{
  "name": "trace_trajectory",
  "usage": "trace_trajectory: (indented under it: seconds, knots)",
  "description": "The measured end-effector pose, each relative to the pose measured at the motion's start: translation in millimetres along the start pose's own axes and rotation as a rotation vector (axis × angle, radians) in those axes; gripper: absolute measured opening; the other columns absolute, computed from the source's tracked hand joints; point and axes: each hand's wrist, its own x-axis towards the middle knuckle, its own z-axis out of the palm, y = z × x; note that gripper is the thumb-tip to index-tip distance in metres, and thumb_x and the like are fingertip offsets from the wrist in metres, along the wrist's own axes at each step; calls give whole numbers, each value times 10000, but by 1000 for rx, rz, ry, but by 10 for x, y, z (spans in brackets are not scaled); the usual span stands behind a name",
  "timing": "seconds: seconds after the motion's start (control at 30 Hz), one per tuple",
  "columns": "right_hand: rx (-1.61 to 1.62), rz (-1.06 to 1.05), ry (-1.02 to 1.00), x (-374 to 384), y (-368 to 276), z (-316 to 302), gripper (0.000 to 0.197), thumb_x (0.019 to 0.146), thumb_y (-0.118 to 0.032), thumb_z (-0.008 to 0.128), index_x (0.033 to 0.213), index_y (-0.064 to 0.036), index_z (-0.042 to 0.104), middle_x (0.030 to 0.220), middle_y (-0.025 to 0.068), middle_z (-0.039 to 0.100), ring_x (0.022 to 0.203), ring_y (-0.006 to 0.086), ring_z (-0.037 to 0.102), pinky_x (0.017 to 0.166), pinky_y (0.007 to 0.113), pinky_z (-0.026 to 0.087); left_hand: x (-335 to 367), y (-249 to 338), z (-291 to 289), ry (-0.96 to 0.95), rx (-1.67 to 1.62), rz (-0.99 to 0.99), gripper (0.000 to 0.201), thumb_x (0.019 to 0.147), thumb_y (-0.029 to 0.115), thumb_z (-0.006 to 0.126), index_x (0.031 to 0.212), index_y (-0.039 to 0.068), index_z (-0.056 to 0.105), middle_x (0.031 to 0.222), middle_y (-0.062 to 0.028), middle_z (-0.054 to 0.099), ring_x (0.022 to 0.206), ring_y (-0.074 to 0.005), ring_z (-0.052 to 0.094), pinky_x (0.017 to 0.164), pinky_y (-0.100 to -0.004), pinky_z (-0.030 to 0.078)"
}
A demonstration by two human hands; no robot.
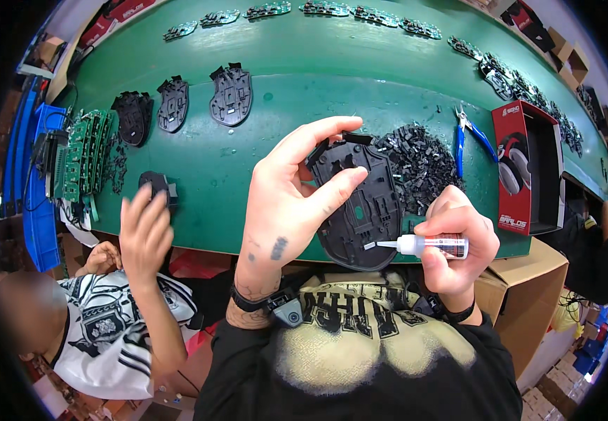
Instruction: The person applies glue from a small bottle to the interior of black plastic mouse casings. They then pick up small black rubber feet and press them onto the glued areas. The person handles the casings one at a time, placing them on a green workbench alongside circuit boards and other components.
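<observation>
Matt plastic shell (374,200), smooth plastic bottle (410,245), glossy tabletop (283,105)

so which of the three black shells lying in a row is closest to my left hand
The rightmost black shell: it lies closest to your left hand, while the middle shell and leftmost shell lie farther off.

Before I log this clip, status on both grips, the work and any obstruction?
Left grip holding black plastic shell. Right grip on white bottle, nozzle at the shell's lower right; contact unclear. Small black parts piled nearby, clear of nozzle.
</observation>
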Motion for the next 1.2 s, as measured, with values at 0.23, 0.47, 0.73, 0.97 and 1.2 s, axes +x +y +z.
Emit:
trace_trajectory:
  seconds: [0.23, 0.47, 0.73, 0.97, 1.2]
  knots:
    - [221, 128, 126, -77, 49, -20, 190, 678, -123, 670, 788, 16, 602, 638, 71, 562, 561, 144, 457, 509, 260, 358, 25, -31, 31, -8, -23, 14, 398, 763, 6, 707, 1149, 22, 610, 1057, -29, 570, 955, -77, 512, 766, -196, 430]
    - [757, 245, 570, -281, 237, -389, 283, 792, -236, 611, 890, 12, 517, 694, 67, 444, 608, 141, 415, 547, 263, 355, 840, -89, 214, -57, 163, 23, 331, 797, 69, 693, 1106, -8, 601, 1010, -38, 595, 912, -113, 569, 824, -241, 467]
    - [652, 202, 742, -535, 252, -724, 239, 866, -273, 562, 879, -36, 539, 619, -15, 347, 612, 87, 346, 540, 242, 307, 2446, -1098, 1230, 115, 523, 295, 365, 722, 271, 734, 976, 19, 665, 861, -120, 659, 785, -197, 614, 733, -312, 491]
    - [568, 132, 856, -717, 180, -1071, 240, 847, -263, 603, 864, -32, 538, 625, -5, 398, 590, 85, 384, 531, 244, 338, 2732, -1236, 2058, 88, 1005, 260, 431, 770, 337, 689, 1061, 50, 555, 1096, -142, 576, 1044, -305, 529, 842, -461, 438]
    - [602, 147, 888, -780, 295, -1140, 273, 806, -255, 591, 861, 2, 516, 696, 75, 451, 594, 157, 444, 556, 273, 386, 2833, -1110, 2158, -22, 1093, 144, 543, 783, 457, 662, 1071, 9, 556, 999, -163, 643, 923, -320, 639, 782, -442, 503]
